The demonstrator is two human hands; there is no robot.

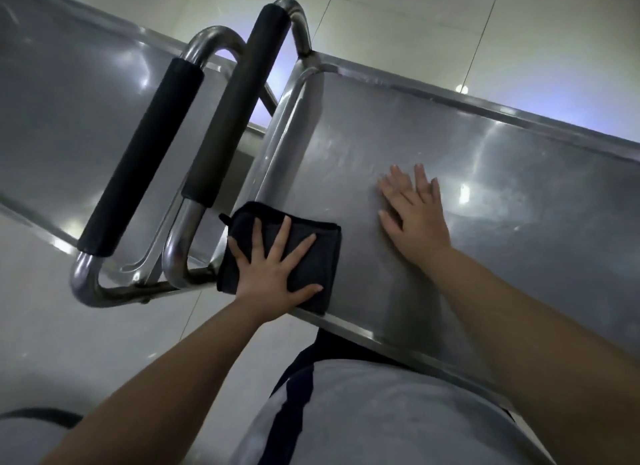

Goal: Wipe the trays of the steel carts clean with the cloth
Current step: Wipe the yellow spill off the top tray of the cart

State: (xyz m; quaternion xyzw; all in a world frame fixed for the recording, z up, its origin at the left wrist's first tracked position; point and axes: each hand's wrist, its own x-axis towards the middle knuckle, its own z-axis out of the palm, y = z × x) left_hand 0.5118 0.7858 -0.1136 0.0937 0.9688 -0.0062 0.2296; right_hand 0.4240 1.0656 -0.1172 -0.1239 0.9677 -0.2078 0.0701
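Left hand (273, 267) spread flat, pressing folded dark cloth (304, 253) onto near corner of right cart's steel tray (502, 187); nothing gripped. Right hand (415, 215) flat, empty, on bare tray beside cloth.

Open tray (485, 174) rightward, padded handles (239, 104) crowding its left edge
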